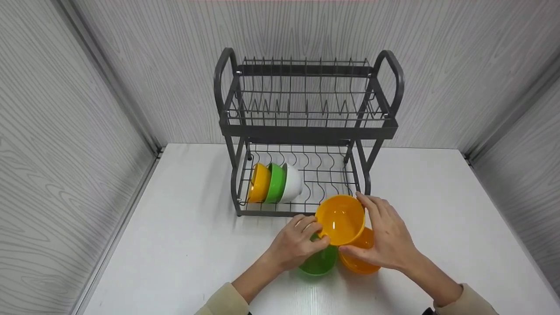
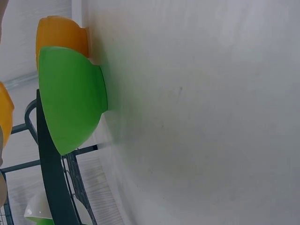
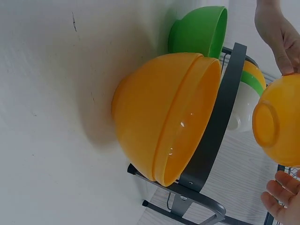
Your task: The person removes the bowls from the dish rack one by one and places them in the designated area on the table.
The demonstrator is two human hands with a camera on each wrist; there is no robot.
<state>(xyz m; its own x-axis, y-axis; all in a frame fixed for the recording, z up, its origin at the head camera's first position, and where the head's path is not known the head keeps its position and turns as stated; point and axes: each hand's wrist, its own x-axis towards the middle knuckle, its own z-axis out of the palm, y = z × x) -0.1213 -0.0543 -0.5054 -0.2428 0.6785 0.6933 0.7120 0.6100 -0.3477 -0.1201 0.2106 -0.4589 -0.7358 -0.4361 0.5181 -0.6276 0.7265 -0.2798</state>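
My left hand [image 1: 297, 243] pinches the left rim of a yellow bowl [image 1: 340, 219], held above the table with its inside tilted toward the head camera. Around the bowl's right side my right hand [image 1: 387, 238] is spread, thumb low and fingers high; the right wrist view shows its fingers [image 3: 280, 193] apart from the bowl. Below, a green bowl [image 2: 70, 96] and an orange-yellow bowl [image 3: 154, 112] stand side by side on the table, partly hidden by the hands and held bowl in the head view. A line runs under the orange-yellow bowl's rim; whether two are nested I cannot tell.
Behind the bowls stands a dark two-tier dish rack [image 1: 308, 132]. On its lower tier, at the left, a yellow bowl [image 1: 259, 183], a green bowl [image 1: 275, 183] and a white bowl [image 1: 292, 183] lean on their sides in a row. Grey wood-patterned panels [image 1: 437, 78] enclose the white table [image 1: 183, 245].
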